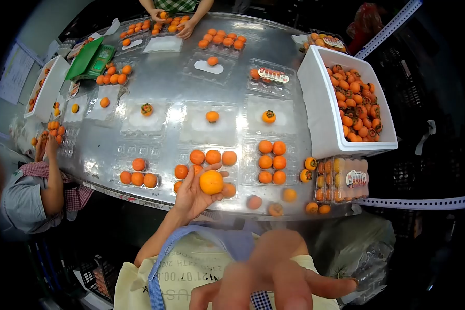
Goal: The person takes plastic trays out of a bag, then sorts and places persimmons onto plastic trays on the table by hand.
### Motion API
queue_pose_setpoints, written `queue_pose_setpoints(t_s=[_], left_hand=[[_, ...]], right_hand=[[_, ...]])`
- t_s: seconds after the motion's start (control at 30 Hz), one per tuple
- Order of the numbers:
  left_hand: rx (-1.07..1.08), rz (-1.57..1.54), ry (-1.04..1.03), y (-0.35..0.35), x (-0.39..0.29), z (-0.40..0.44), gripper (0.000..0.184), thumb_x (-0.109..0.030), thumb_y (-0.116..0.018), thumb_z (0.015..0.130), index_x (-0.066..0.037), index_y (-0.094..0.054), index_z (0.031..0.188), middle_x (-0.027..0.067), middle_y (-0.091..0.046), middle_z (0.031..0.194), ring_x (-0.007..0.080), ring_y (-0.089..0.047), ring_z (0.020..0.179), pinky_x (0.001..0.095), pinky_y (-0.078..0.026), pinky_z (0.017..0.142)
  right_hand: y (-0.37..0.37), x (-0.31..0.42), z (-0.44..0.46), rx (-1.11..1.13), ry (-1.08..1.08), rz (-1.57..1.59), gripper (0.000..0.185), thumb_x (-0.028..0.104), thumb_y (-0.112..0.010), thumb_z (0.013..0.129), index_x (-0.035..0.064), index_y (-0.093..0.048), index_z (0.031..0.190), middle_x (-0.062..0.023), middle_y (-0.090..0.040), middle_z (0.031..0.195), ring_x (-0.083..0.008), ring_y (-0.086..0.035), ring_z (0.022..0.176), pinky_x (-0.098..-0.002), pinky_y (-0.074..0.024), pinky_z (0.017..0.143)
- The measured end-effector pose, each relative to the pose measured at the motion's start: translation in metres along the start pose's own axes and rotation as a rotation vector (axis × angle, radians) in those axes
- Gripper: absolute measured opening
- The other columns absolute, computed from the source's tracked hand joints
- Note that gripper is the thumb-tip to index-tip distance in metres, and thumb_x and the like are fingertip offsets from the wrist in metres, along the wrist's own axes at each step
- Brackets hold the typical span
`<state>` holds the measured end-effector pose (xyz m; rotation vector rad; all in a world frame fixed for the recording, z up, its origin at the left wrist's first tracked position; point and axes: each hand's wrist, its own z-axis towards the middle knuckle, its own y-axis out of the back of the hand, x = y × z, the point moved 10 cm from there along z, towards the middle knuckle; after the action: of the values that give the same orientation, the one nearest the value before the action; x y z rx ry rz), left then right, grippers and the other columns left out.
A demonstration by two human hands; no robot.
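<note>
On the open palm and fingers of my left hand (194,192) rests one orange persimmon (211,182), above a clear plastic tray (217,164) with several persimmons in it. My right hand (274,274) is large and blurred near the camera, over my apron, with its fingers spread and nothing seen in them. Right of my left hand, a second clear tray (252,164) bears two columns of persimmons. Loose persimmons (289,195) lie near the table's front edge. To the left, another tray (125,161) is partly filled.
A white foam box (315,103) full of persimmons stands at the right, with packed clear boxes (346,178) before it. Co-workers' hands touch fruit at the far side (185,28) and left (50,147). A green scale (88,58) sits back left on the metal table (165,77).
</note>
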<state>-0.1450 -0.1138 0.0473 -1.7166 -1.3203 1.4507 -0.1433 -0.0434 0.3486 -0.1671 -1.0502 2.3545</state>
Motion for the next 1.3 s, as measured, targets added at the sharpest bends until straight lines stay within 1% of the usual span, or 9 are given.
queue_pose_setpoints(t_s=[0.13, 0.37, 0.6, 0.7, 0.8, 0.93, 0.97, 1.17, 1.3], left_hand=[[0.079, 0.013, 0.004, -0.002, 0.002, -0.001, 0.068, -0.056, -0.018, 0.095, -0.004, -0.033, 0.136, 0.0166, -0.044, 0.128, 0.0265, -0.053, 0.104, 0.0357, -0.044, 0.083], [0.123, -0.004, 0.024, -0.001, 0.009, 0.0, 0.069, -0.057, -0.019, 0.095, -0.004, -0.03, 0.139, 0.0169, -0.041, 0.132, 0.0289, -0.051, 0.111, 0.0379, -0.042, 0.089], [0.061, 0.084, -0.01, -0.01, 0.0, -0.001, 0.064, -0.048, -0.028, 0.097, -0.005, -0.021, 0.143, 0.0172, -0.032, 0.139, 0.0313, -0.044, 0.121, 0.0465, -0.034, 0.105], [-0.012, 0.041, -0.042, -0.011, -0.006, -0.001, 0.058, -0.041, -0.033, 0.097, -0.004, -0.025, 0.141, 0.0159, -0.041, 0.131, 0.0328, -0.048, 0.114, 0.0412, -0.043, 0.097], [-0.077, -0.011, -0.058, 0.002, -0.01, 0.0, 0.061, -0.047, -0.032, 0.096, -0.001, -0.033, 0.136, 0.0149, -0.047, 0.121, 0.0276, -0.054, 0.102, 0.0301, -0.051, 0.079], [0.045, -0.117, -0.103, 0.0, -0.027, -0.004, 0.068, -0.059, -0.026, 0.093, 0.0, -0.044, 0.122, 0.013, -0.051, 0.106, 0.0182, -0.054, 0.075, 0.0193, -0.043, 0.048], [-0.062, -0.026, -0.119, 0.002, -0.032, -0.006, 0.073, -0.066, -0.019, 0.09, -0.003, -0.049, 0.109, 0.0107, -0.051, 0.094, 0.0115, -0.043, 0.057, 0.0186, -0.03, 0.039], [0.0, 0.169, -0.134, -0.006, -0.041, -0.01, 0.072, -0.068, -0.012, 0.089, -0.007, -0.049, 0.101, 0.0099, -0.051, 0.089, 0.0082, -0.033, 0.047, 0.0179, -0.024, 0.038], [0.122, 0.218, -0.118, -0.006, -0.034, -0.008, 0.072, -0.065, -0.012, 0.09, -0.006, -0.048, 0.109, 0.0122, -0.054, 0.098, 0.0111, -0.049, 0.058, 0.02, -0.039, 0.046]], right_hand=[[0.002, 0.004, -0.007, -0.044, 0.402, -0.02, 0.067, 0.053, -0.047, 0.089, -0.0053, -0.045, 0.123, -0.0302, -0.047, 0.116, -0.0367, -0.049, 0.101, -0.0281, -0.0544, 0.052], [0.009, 0.007, -0.025, -0.334, 0.46, -0.002, 0.06, 0.05, -0.048, 0.09, 0.0004, -0.045, 0.125, -0.0294, -0.053, 0.1, -0.0368, -0.055, 0.084, -0.0282, -0.0515, 0.05], [0.011, -0.005, -0.032, -0.166, 0.233, -0.074, 0.061, 0.051, -0.05, 0.088, 0.0037, -0.045, 0.126, -0.0274, -0.058, 0.095, -0.0352, -0.056, 0.079, -0.0387, -0.0512, 0.058], [0.014, 0.001, -0.028, -0.394, 0.19, -0.077, 0.067, 0.056, -0.054, 0.084, 0.0052, -0.046, 0.126, -0.0265, -0.059, 0.094, -0.0343, -0.057, 0.08, -0.0397, -0.0514, 0.062], [0.015, -0.012, -0.008, -0.013, -0.24, 0.018, 0.075, 0.06, -0.059, 0.078, 0.0073, -0.044, 0.129, -0.0258, -0.06, 0.095, -0.0289, -0.058, 0.082, -0.0421, -0.0517, 0.064], [0.079, 0.011, -0.054, -0.137, -0.031, -0.513, 0.066, 0.052, -0.043, 0.092, -0.0085, -0.045, 0.118, -0.0196, -0.057, 0.094, -0.0249, -0.057, 0.079, -0.0341, -0.047, 0.071], [0.101, 0.021, -0.058, -0.251, -0.049, -0.706, 0.058, 0.047, -0.042, 0.093, -0.0054, -0.047, 0.117, -0.0158, -0.056, 0.092, -0.0214, -0.056, 0.077, -0.0314, -0.046, 0.069], [0.194, 0.047, -0.107, -0.517, -0.243, -1.412, 0.037, 0.003, -0.064, 0.076, 0.0001, -0.054, 0.112, -0.0081, -0.055, 0.095, -0.0182, -0.055, 0.084, -0.0295, -0.0452, 0.076], [0.183, 0.016, -0.094, -0.236, -0.296, -1.797, 0.052, 0.014, -0.074, 0.069, 0.004, -0.055, 0.116, -0.0094, -0.056, 0.106, -0.0248, -0.051, 0.1, -0.0349, -0.0416, 0.084]])
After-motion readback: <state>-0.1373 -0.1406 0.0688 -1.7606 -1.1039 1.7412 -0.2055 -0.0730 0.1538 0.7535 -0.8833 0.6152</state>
